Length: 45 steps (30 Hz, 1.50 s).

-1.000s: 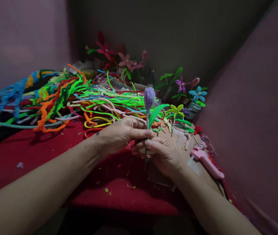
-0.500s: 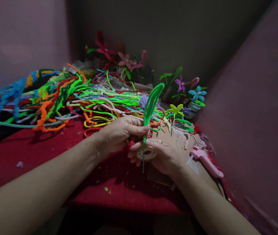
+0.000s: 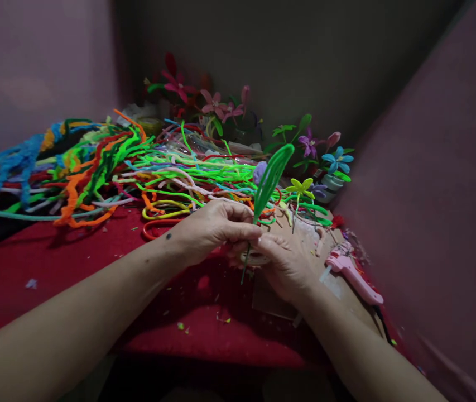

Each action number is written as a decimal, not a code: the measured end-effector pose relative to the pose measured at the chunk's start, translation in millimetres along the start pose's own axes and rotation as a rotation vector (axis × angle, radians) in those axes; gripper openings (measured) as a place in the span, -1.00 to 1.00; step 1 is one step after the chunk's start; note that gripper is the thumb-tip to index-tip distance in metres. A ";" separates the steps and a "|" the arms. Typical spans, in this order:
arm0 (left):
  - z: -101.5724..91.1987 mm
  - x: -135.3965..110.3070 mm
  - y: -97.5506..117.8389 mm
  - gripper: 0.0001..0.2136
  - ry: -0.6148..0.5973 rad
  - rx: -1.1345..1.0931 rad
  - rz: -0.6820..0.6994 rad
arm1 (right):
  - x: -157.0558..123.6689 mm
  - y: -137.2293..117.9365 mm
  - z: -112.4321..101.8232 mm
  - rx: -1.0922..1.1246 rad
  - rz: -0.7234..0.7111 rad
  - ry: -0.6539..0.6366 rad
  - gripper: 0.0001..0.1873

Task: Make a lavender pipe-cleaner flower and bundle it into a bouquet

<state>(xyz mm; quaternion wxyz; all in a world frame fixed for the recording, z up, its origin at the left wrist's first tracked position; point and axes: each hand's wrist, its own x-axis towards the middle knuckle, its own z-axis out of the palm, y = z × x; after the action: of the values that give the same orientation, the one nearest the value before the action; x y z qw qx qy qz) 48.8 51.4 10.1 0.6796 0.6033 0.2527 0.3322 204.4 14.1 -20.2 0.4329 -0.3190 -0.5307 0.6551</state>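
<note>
My left hand (image 3: pixel 225 226) pinches the stem of a green pipe-cleaner leaf (image 3: pixel 272 176), which stands up and leans right above my fingers. Behind the leaf shows a small lilac fuzzy flower (image 3: pixel 259 172); it seems to belong to the same stem. The thin lower stem (image 3: pixel 244 271) sticks out beneath my fingers. My right hand (image 3: pixel 285 259) is closed round a roll of tape (image 3: pixel 254 258), partly hidden by the fingers, with its thumb and fingertips against the stem beside my left fingertips.
Many coloured pipe cleaners (image 3: pixel 95 167) lie heaped at the left and centre. A pink glue gun (image 3: pixel 352 272) rests on cardboard (image 3: pixel 357 301) at the right. Finished flowers, including a yellow one (image 3: pixel 300 187) and a blue one (image 3: pixel 338 161), stand behind on the red cloth (image 3: pixel 70 262).
The leaf and lilac flower have shifted right and tilted further right. My hands have come closer together at the stem, and the tape roll is more hidden.
</note>
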 end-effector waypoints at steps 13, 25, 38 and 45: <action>0.6 -4.1 -0.4 -0.68 -0.145 -0.158 -0.081 | -0.1 1.6 4.3 0.087 0.104 -0.024 -0.69; -6.8 -2.4 6.3 -0.71 -0.093 -0.176 -0.152 | 1.2 -8.6 4.4 0.098 0.175 -0.103 -0.65; -6.3 0.4 2.2 -0.82 -0.034 -0.032 -0.040 | -1.0 -7.2 0.3 0.001 0.112 0.032 -0.77; -1.9 -0.7 3.9 -0.93 0.106 -0.097 -0.079 | 2.1 -1.9 1.3 0.045 0.130 0.036 -0.79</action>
<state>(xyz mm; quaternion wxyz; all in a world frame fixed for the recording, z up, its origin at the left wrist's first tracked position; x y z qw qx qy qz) 46.4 52.3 13.6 0.7064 0.5406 0.2956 0.3485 202.8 15.5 -17.9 0.4058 -0.3545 -0.4861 0.6880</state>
